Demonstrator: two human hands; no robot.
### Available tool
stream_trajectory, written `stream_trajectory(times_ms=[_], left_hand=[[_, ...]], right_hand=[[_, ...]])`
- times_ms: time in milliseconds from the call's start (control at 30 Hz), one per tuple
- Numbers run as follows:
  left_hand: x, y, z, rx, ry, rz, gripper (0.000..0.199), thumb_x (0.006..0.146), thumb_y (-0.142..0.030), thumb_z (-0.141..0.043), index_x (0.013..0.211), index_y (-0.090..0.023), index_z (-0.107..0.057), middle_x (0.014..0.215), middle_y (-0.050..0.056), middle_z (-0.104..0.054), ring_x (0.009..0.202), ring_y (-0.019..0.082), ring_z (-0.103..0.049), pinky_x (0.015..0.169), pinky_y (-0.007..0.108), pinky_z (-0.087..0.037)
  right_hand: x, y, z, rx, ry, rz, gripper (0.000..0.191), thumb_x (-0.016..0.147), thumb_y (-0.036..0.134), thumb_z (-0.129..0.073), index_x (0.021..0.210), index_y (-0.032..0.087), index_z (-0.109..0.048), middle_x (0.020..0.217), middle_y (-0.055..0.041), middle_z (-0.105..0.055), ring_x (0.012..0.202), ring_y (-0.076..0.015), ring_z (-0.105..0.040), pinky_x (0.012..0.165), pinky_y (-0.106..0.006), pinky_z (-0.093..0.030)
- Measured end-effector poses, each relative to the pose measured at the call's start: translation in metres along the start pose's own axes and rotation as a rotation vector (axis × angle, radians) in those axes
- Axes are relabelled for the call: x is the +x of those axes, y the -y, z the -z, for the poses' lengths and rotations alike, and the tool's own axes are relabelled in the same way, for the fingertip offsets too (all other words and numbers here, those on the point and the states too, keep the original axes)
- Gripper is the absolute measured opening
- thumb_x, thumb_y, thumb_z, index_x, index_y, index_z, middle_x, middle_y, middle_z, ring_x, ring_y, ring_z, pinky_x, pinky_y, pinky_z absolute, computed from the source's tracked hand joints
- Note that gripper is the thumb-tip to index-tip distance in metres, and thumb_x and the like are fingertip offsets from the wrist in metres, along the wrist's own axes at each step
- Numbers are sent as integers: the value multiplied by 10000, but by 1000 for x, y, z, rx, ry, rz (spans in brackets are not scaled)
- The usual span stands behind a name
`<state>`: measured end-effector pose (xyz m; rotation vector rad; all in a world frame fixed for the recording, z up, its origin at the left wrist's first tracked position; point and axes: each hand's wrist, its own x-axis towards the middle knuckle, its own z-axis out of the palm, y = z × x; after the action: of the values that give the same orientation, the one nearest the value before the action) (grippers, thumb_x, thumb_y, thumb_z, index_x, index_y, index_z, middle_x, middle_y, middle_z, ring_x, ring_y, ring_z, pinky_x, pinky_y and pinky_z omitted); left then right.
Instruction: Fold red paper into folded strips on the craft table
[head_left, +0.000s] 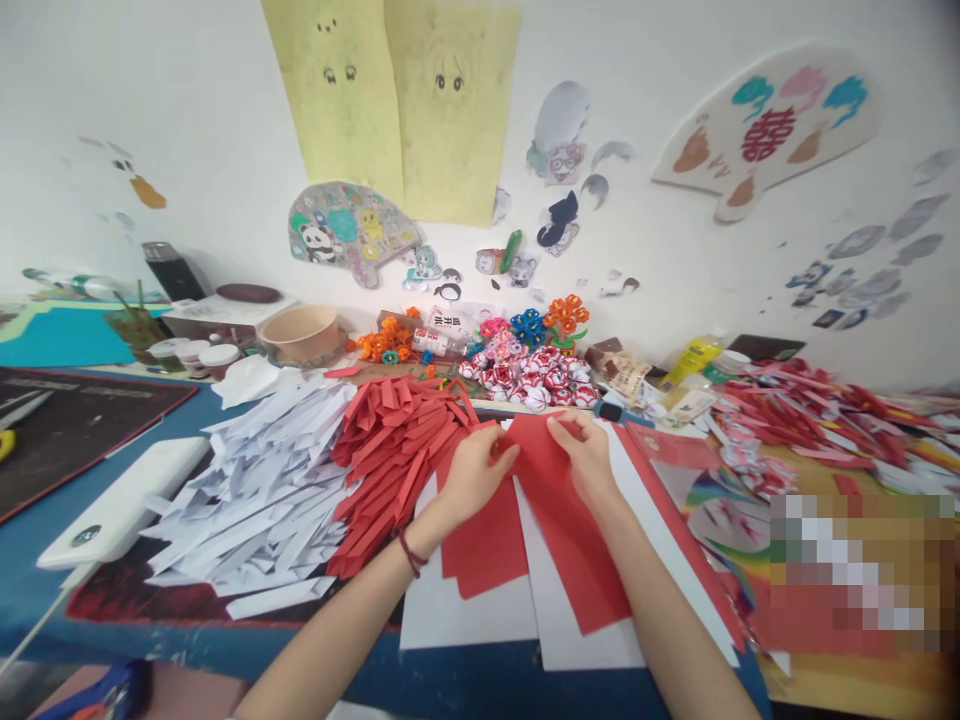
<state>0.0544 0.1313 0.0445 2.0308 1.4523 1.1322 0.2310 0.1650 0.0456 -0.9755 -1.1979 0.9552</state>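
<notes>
A long red paper sheet [566, 530] hangs between my hands, its upper end raised off the pile. My left hand [474, 472] pinches its top left edge with thumb and forefinger. At the top right corner, my right hand [589, 462] grips the same sheet, thumb on the near face. Beneath lie another red sheet [487, 550] and white paper sheets [472, 622]. Left of my left hand is a heap of folded red paper strips [397, 440], and beyond it a bigger heap of folded white paper strips [255, 500].
A white power bank [124, 505] with a cable sits at the left on the blue table cover [480, 665]. Red-and-white paper flowers [536, 380] line the wall behind. More coloured strips [817, 410] are piled right. A round wooden container [300, 335] stands back left.
</notes>
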Motion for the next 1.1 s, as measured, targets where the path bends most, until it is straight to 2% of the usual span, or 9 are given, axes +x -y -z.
stream_trajectory(times_ms=[133,200,267,367,500,667,733,833,1100], left_hand=[[2,1,6,57,-117,71,239,883,-334,-479,727,-166,-549,623,-24,-533,575,105,-470,561,213,-318],[0,0,9,187,-193,91,219,888,-328,-476,774,-170,-577,645,-10,-562,591,116,-493,573,225,-323],[-3,-1,12,365,-237,61,220,910,-309,-444,856,-178,-612,702,24,-613,665,147,-543,616,250,-348],[-8,-2,11,574,-206,-94,279,943,-256,-373,1038,-185,-626,844,75,-678,831,195,-600,732,296,-390],[-11,-1,4,625,-146,-259,437,922,-118,-343,1351,-143,-428,1233,128,-606,1104,217,-571,881,317,-411],[-10,-1,2,576,-144,-81,515,931,-197,-371,1441,-162,-303,1025,108,-692,902,196,-661,817,285,-478],[-10,0,3,583,-119,-156,544,908,-118,-344,1448,-154,-285,1166,129,-645,1052,198,-621,900,288,-465],[-11,0,1,609,-45,-310,617,841,-20,-335,1442,-151,-287,1430,137,-434,1281,214,-459,1016,334,-417],[-10,-1,-6,641,75,-402,531,882,-95,-363,1411,-133,-337,1490,117,-347,1378,236,-319,1068,380,-374]], right_hand=[[-2,0,-3,132,101,-141,366,677,441,-755,946,213,-656,915,-45,-712,738,-204,-653,682,-327,-508],[-2,-3,-3,89,128,-130,350,683,429,-754,933,198,-672,857,-41,-715,676,-187,-641,627,-303,-494],[-1,-8,-1,-33,122,-94,291,706,437,-732,825,176,-684,690,-17,-684,550,-151,-581,522,-262,-437],[1,-17,0,-219,113,-78,340,748,492,-668,637,173,-632,488,18,-578,430,-129,-483,437,-246,-348],[2,-21,0,-398,127,-26,378,764,529,-622,651,168,-643,511,7,-600,479,-165,-532,465,-260,-388],[-1,-14,-2,-534,155,120,329,777,493,-619,779,172,-694,675,-7,-673,609,-184,-579,541,-259,-432],[-1,-13,-1,-511,164,106,319,777,484,-624,774,173,-694,674,-10,-669,601,-182,-575,537,-259,-432],[1,-16,0,-391,158,33,333,771,501,-626,730,175,-673,615,-11,-642,557,-181,-568,516,-270,-445],[1,-16,-3,4,178,-149,464,789,614,-561,771,165,-681,718,-64,-693,631,-201,-633,602,-312,-518]])
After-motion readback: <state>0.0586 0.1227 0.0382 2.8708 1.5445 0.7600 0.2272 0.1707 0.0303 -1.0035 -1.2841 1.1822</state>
